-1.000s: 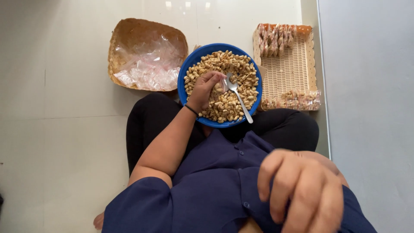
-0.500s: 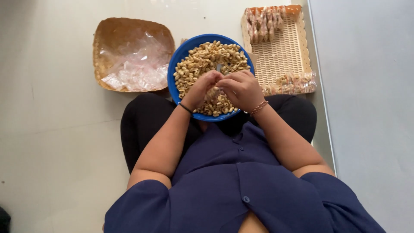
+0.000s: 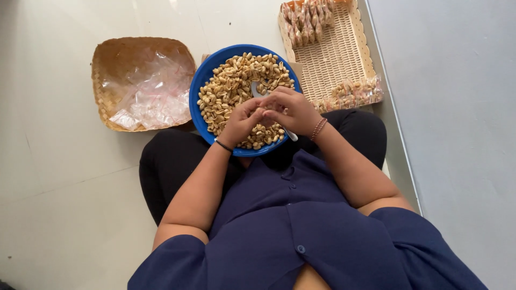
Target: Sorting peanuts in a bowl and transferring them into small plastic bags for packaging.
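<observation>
Pale, glossy floor tiles (image 3: 70, 177) filled the head view, with a grey wall (image 3: 457, 107) running up the right side. On them sat a person in a dark blue shirt and black trousers, legs crossed, with a round blue bowl (image 3: 198, 102) of shelled peanuts (image 3: 231, 86) resting against the lap.

Both hands met over the near side of that bowl. The left hand (image 3: 242, 121), a black band at its wrist, and the right hand (image 3: 293, 110), wearing thin bracelets, pressed fingertip to fingertip, curled tight on something too small to make out. A metal spoon (image 3: 257, 90) lay in the nuts beneath them, its long axis running from the far left, where the bowl end showed, towards the near right, where the handle tip poked out under the right hand.

Left of the bowl stood a woven brown basket (image 3: 107, 53) of small clear bags (image 3: 156, 96). Beyond it on the right lay a cream rectangular tray (image 3: 333, 59), filled packets (image 3: 306, 24) at its far end and more at its near end.
</observation>
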